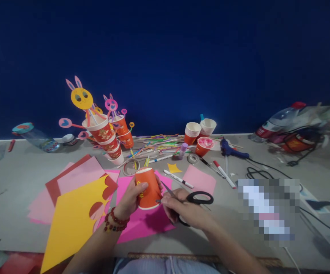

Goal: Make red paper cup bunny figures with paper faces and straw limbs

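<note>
An orange-red paper cup [148, 190] is gripped in my left hand [132, 199], its thumb across the front and fingertips showing at the far side. A beaded bracelet circles that wrist. My right hand [182, 208] is closed on black-handled scissors [200, 197], whose dark blade points up and left beside the cup. The right fingertips are close to the cup's lower right side; whether the scissors touch or pierce it I cannot tell. Under both hands lies a bright pink sheet [135, 231]. A yellow sheet with round cut-outs [68, 220] is left of my left hand.
Stacked decorated cups with paper bunny figures [98, 131] stand at the back left. Several coloured sticks [159, 144] lie behind the cup. White cups [192, 129], a blue glue gun [233, 151] and markers [224, 174] are to the right, with black cables [263, 173] beyond.
</note>
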### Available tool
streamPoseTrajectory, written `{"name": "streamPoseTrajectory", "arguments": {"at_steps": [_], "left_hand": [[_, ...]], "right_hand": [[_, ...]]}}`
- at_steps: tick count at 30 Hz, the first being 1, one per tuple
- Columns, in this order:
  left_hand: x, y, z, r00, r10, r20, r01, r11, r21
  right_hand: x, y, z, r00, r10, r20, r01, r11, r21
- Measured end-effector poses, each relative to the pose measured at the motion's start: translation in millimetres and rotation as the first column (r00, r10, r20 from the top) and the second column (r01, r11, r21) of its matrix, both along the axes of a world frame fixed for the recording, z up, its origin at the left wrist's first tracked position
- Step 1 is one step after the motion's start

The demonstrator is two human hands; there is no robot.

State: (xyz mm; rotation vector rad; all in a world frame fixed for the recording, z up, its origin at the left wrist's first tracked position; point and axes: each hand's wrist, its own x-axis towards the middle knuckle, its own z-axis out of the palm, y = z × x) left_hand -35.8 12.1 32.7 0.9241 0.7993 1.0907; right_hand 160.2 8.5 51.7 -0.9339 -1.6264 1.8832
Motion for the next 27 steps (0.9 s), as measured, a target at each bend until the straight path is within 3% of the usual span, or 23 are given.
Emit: {"name": "streamPoseTrajectory", "arguments": {"at_steps": [4, 8, 11, 15, 18, 21, 23, 25, 27], "left_hand": [[-1.4, 0.6, -5.8, 0.998, 0.061, -0.017, -0.058, 0.991, 0.119], [-5.4, 3.0, -15.9, 0.958, 0.268, -0.102, -0.219, 0.914, 0.340], [-8.1, 4.7, -18.0, 0.917, 0.394, -0.066, -0.280, 0.752, 0.596], [-11.0, 5.0, -13.0, 0.881, 0.473, -0.034, -0.227, 0.485, 0.845], [-12.7, 3.9, -10.5, 0.866, 0.499, -0.033, -0.183, 0.378, 0.907], [-12.5, 2.2, -10.2, 0.857, 0.513, -0.037, -0.174, 0.357, 0.918], [-10.6, 0.7, -10.8, 0.859, 0.512, -0.018, -0.195, 0.359, 0.913], [-7.8, -1.3, -11.9, 0.863, 0.505, 0.020, -0.256, 0.403, 0.879], [-5.3, -4.3, -13.9, 0.858, 0.513, 0.031, -0.331, 0.504, 0.798]], "right_hand": [[-1.7, -3.9, 0.3, 0.998, -0.055, -0.015, 0.054, 0.998, -0.030], [-6.7, -10.3, -3.9, 0.983, -0.175, -0.051, 0.167, 0.976, -0.139], [-12.5, -13.5, -7.8, 0.953, -0.288, -0.093, 0.260, 0.936, -0.235], [-19.3, -14.9, -11.3, 0.917, -0.357, -0.180, 0.292, 0.905, -0.309], [-23.0, -15.1, -12.2, 0.898, -0.379, -0.225, 0.264, 0.872, -0.412], [-26.2, -15.4, -11.2, 0.893, -0.384, -0.236, 0.235, 0.843, -0.483], [-27.8, -15.9, -9.2, 0.900, -0.378, -0.215, 0.257, 0.861, -0.439], [-28.2, -16.4, -6.3, 0.911, -0.368, -0.184, 0.294, 0.895, -0.336], [-27.2, -17.0, -2.6, 0.924, -0.350, -0.155, 0.310, 0.922, -0.232]]}}
